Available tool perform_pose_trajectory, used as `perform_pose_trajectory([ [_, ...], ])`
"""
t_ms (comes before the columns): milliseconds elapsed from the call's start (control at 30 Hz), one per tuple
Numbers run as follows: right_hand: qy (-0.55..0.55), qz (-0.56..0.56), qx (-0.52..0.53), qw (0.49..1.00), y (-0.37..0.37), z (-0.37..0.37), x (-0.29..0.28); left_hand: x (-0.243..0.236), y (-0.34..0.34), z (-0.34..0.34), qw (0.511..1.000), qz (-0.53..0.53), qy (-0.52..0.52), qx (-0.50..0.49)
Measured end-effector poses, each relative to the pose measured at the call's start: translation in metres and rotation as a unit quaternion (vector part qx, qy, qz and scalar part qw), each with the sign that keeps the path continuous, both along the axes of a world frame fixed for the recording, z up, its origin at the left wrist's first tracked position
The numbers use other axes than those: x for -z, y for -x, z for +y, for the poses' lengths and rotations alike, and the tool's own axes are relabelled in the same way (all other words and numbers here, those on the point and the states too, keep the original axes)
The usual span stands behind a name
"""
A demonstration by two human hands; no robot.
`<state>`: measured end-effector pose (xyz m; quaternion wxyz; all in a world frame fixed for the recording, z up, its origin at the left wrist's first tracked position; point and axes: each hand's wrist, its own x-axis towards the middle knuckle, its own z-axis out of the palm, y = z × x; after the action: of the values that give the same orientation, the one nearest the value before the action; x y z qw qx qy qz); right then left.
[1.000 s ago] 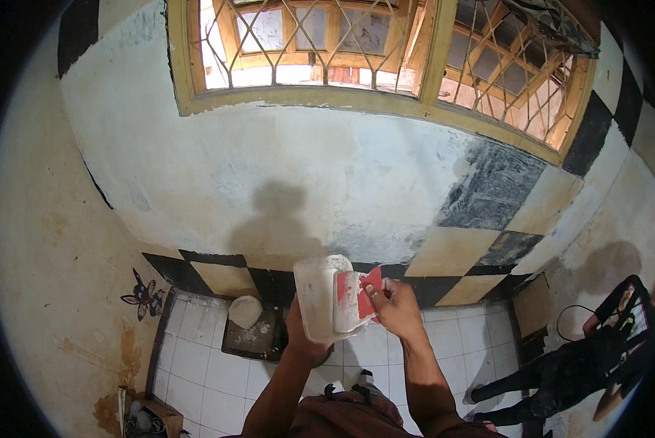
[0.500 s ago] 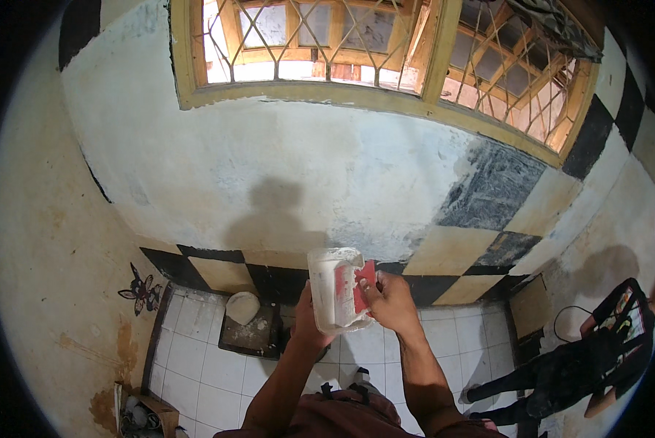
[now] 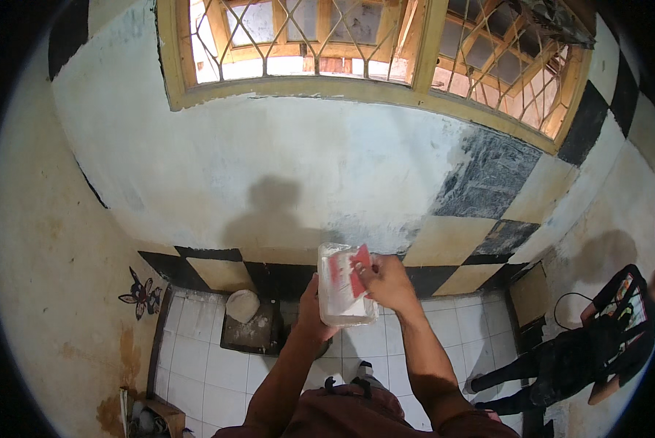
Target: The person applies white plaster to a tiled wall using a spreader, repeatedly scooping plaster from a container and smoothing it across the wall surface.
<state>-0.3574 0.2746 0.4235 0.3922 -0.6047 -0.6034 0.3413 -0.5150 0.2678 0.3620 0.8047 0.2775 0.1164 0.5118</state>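
Observation:
My left hand (image 3: pixel 312 314) grips a white, putty-smeared rectangular plastic tub (image 3: pixel 349 320) from its left side, in front of my body. White paste coats the inside of the tub, and a flat red patch (image 3: pixel 338 269) shows within; I cannot tell whether it is a second tool. My right hand (image 3: pixel 390 283) is closed on a red putty scraper (image 3: pixel 361 271), thumb on its face. The scraper stands tilted over the tub's right side, with white paste smeared on it.
A patchy white wall (image 3: pixel 284 153) with black and cream checks rises ahead, below a yellow-framed window (image 3: pixel 298 89). On the tiled floor stands a dark box (image 3: pixel 251 336) with a round pale lump (image 3: pixel 242 306) on it. A person in black (image 3: pixel 568 365) stands at right; a carton (image 3: pixel 168 416) sits lower left.
The tub has shifted slightly right and up in view. The scraper has turned more upright and moved a little left over the tub. Both hands keep their holds.

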Motion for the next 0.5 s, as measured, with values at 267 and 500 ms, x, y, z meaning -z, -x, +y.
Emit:
perform_pose_trajectory([
  [267,0.006,-0.030,0.002,1.000,-0.015,0.000,0.015,0.018,0.016,0.003,0.748,0.450,-0.432,-0.227],
  [500,0.027,-0.079,0.037,0.996,-0.008,0.003,-0.012,0.009,0.004,0.005,0.989,-0.049,0.117,0.075],
])
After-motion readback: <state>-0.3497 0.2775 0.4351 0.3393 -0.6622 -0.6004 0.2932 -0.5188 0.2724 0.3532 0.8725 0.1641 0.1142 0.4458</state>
